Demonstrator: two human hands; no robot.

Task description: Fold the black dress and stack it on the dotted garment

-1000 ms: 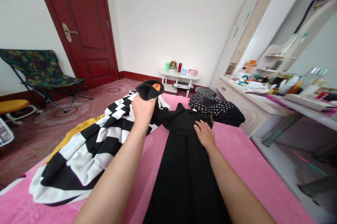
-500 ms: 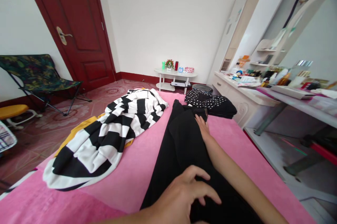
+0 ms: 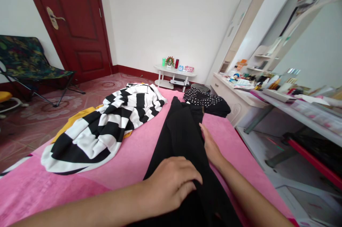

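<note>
Dotted clothes (image 3: 207, 101) sit folded, checked cloth (image 3: 107, 123) lies loose, left hand (image 3: 176, 180) pinches the outstretched trousers (image 3: 183, 131), right hand (image 3: 210, 146) open alongside

I can read no word, number or brand anywhere around me, nor on the black garment (image 3: 184, 132) I hold. Any labels on the bottles (image 3: 274, 84) at right are too small and blurred for me. The pink box (image 3: 189, 69) on the far table (image 3: 173, 71) has a pattern I cannot resolve. A pale flat case (image 3: 307, 202) at near right bears a small reddish mark, illegible to me.
</note>
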